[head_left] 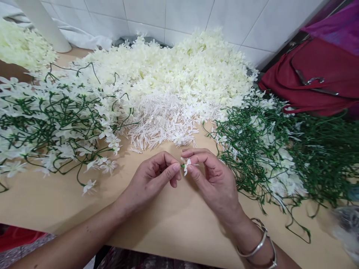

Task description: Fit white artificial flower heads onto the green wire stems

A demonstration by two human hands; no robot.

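My left hand (153,177) and my right hand (214,179) meet over the tan table (174,224), fingertips pinched together. Between them sits a small white artificial flower (186,164) with a bit of green stem. Both hands grip it, thumb against forefinger. Just beyond lies a heap of thin white plastic stamens (159,125). Behind that rises a big mound of loose cream petals (182,71).
Finished green stems with white blossoms (53,119) sprawl at the left. Bare and partly filled green stems (280,149) pile up at the right. A red bag (314,80) rests at the far right against the white tiled wall (196,15). Silver bangles (259,244) circle my right wrist.
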